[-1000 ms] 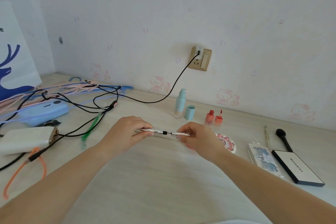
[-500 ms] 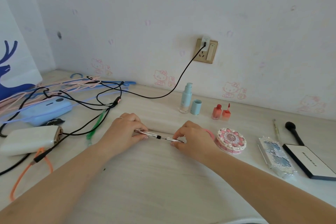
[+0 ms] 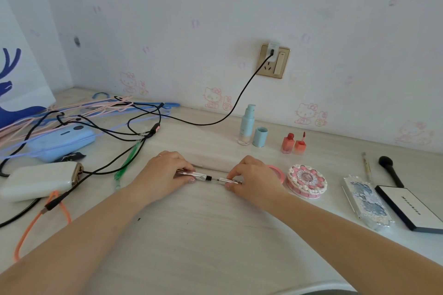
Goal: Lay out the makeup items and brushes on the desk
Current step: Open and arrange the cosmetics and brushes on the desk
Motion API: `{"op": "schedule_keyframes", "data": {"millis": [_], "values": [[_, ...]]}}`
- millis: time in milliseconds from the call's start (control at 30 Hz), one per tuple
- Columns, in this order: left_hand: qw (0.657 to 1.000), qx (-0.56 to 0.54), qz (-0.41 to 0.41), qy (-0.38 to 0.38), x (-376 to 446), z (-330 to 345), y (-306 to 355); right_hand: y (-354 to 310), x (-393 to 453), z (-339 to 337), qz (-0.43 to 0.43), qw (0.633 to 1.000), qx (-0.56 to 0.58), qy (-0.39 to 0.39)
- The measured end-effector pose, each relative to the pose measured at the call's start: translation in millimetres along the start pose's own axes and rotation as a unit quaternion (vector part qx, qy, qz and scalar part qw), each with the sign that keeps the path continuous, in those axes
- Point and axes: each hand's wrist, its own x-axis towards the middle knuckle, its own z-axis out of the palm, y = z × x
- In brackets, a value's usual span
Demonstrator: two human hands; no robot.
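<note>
The left hand (image 3: 165,172) pinches the silver tube (image 3: 191,174) and the right hand (image 3: 251,178) pinches its cap (image 3: 231,181), low over the desk (image 3: 203,235) in the middle. A thin black neck shows between the two parts. I think it is best to pull straight along the axis, slowly, and lay both pieces beside the pink round box (image 3: 306,181).

Both arms bare, no sleeves visible. Left hand (image 3: 165,175): thin ring (image 3: 159,155) on one finger. Right hand (image 3: 254,181): pale polish on visible nails.
</note>
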Motion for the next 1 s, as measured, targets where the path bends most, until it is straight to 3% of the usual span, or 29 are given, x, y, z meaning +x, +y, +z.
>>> {"op": "schedule_keyframes", "data": {"millis": [333, 567, 1000], "values": [[0.999, -0.023, 0.009, 0.030, -1, -11, 22, 7, -7, -13, -0.014, 0.999, 0.048, 0.019], [0.994, -0.104, 0.000, 0.038, 18, -8, 70, 28, -23, -36, 0.002, 0.996, 0.079, 0.044], [0.979, -0.188, 0.058, -0.045, 92, 62, 207, 165, -81, -95, 0.108, 0.974, 0.167, 0.109]]}}
